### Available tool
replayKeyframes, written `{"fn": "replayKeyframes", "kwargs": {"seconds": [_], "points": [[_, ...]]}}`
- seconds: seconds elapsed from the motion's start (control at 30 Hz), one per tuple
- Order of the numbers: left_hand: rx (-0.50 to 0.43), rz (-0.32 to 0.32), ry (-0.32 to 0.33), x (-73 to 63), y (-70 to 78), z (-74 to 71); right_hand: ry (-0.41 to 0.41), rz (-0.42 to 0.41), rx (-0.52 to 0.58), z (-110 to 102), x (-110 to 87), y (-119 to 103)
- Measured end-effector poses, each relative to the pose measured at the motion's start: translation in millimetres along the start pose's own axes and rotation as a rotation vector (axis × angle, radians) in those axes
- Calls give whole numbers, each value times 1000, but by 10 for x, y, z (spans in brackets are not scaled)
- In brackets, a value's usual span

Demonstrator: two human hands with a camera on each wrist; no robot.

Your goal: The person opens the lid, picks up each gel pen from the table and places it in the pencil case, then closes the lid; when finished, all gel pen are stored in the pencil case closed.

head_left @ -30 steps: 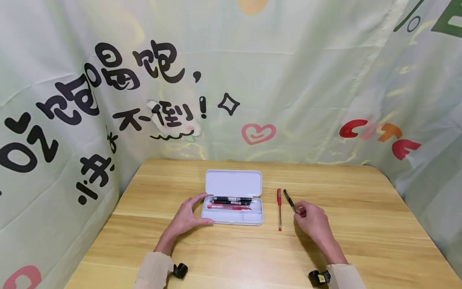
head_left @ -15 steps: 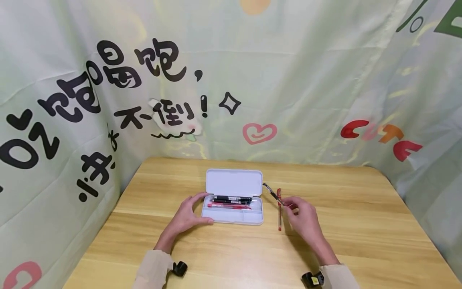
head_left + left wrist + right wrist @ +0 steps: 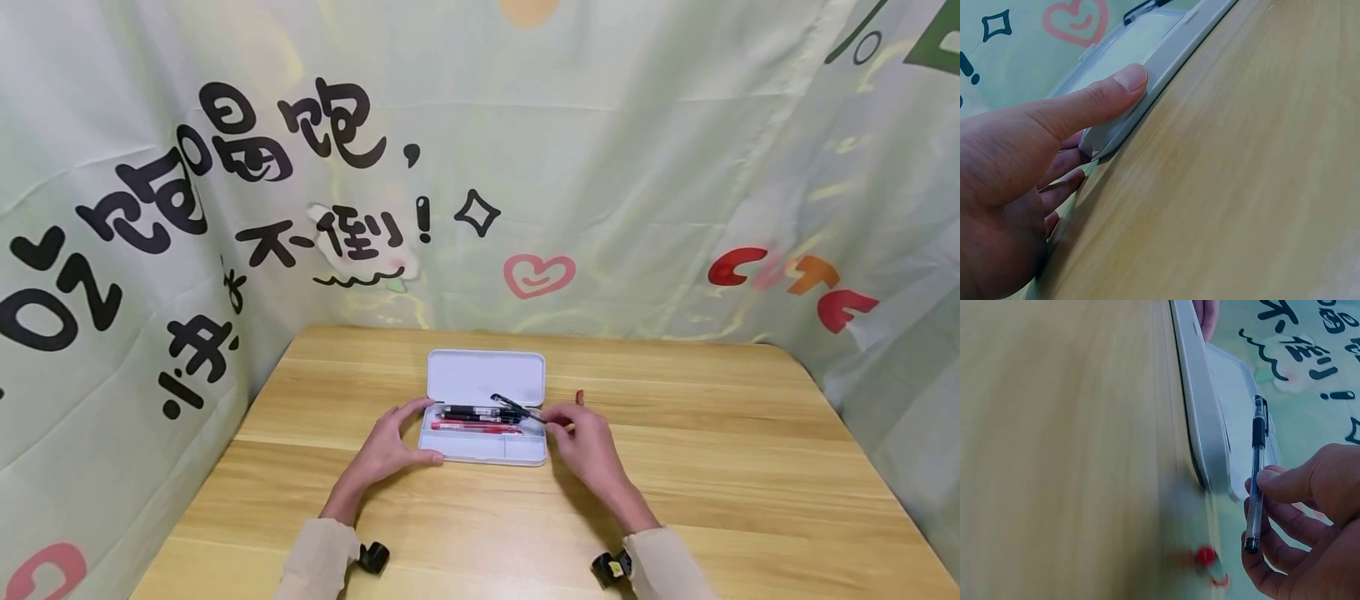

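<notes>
A pale lilac pencil case (image 3: 461, 451) lies on the table with its lid (image 3: 486, 375) raised. My left hand (image 3: 390, 446) grips the left end of it, thumb along the front wall (image 3: 1129, 119) and index finger at the back corner. Between thumb and fingers, my right hand (image 3: 588, 442) pinches a clear-barrelled black pen (image 3: 1258, 444), its capped end pointing left over the case. Inside, black pens (image 3: 468, 414) and a red pen (image 3: 468, 428) lie lengthwise in the rear compartment. Another red pen (image 3: 580, 397) rests on the table, mostly hidden behind my right hand.
The wooden table (image 3: 480, 533) has rounded far corners. A printed curtain (image 3: 637, 167) hangs behind it and along both sides. Small black cameras (image 3: 373, 558) sit at both wrists. Smaller compartments (image 3: 525, 451) run along the front of the case.
My right hand has lifted the black pen from the table and carried it left, past the loose red pen, to over the case. My left hand stays at the case's left end.
</notes>
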State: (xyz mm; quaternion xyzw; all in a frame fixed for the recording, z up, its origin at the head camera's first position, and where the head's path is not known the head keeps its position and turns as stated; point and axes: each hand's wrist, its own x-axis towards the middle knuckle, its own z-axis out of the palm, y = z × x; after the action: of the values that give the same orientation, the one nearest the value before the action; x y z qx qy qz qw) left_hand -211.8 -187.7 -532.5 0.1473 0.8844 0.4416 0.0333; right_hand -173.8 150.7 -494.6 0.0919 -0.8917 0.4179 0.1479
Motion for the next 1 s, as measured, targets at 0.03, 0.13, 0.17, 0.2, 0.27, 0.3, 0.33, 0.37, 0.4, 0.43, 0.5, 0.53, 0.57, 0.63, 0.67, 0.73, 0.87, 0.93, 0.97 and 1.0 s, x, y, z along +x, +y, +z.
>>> {"fn": "replayKeyframes", "kwargs": {"seconds": [0.03,0.13,0.17,0.2,0.27,0.3,0.33,0.37,0.4,0.43,0.5,0.53,0.57,0.63,0.67,0.73,0.87,0.93,0.97,1.0], "points": [[0,0,0,1,2,-1,-2,-1,-5,36,19,-20],[1,-6,-2,-4,12,-9,-19,-3,-8,134,63,-90],[-2,-9,-4,-8,19,-12,-29,-6,-10,168,75,-111],[-3,-14,-6,-13,26,-16,-37,-19,-14,200,85,-136],[-6,-18,-8,-17,28,-21,-59,-37,-31,259,102,-183],[-7,-20,-8,-19,30,-23,-67,-56,-45,289,110,-201],[-8,-20,-8,-20,28,-23,-76,-65,-57,318,118,-220],[-7,-19,-7,-21,27,-24,-87,-75,-69,345,126,-238],[-8,-19,-8,-23,27,-24,-96,-81,-79,370,134,-257],[-8,-17,-7,-22,25,-23,-107,-82,-85,393,143,-275],[-3,-10,-5,-22,17,-18,-129,-97,-89,437,156,-311],[-1,-8,-3,-21,14,-16,-141,-99,-86,456,163,-329],[2,-8,-2,-22,12,-14,-150,-108,-87,474,168,-346],[3,-11,-2,-21,15,-12,-165,-127,-93,507,177,-369],[4,-14,-2,-22,20,-11,-169,-137,-96,521,179,-377],[7,-19,-2,-21,27,-10,-173,-144,-100,543,182,-388],[22,-22,1,-18,40,-4,-160,-137,-104,560,180,-394],[27,-25,3,-16,40,-5,-152,-123,-95,551,178,-393],[26,-31,2,-17,42,-6,-150,-112,-88,543,175,-393],[28,-31,3,-17,42,-8,-147,-103,-81,530,170,-391]]}}
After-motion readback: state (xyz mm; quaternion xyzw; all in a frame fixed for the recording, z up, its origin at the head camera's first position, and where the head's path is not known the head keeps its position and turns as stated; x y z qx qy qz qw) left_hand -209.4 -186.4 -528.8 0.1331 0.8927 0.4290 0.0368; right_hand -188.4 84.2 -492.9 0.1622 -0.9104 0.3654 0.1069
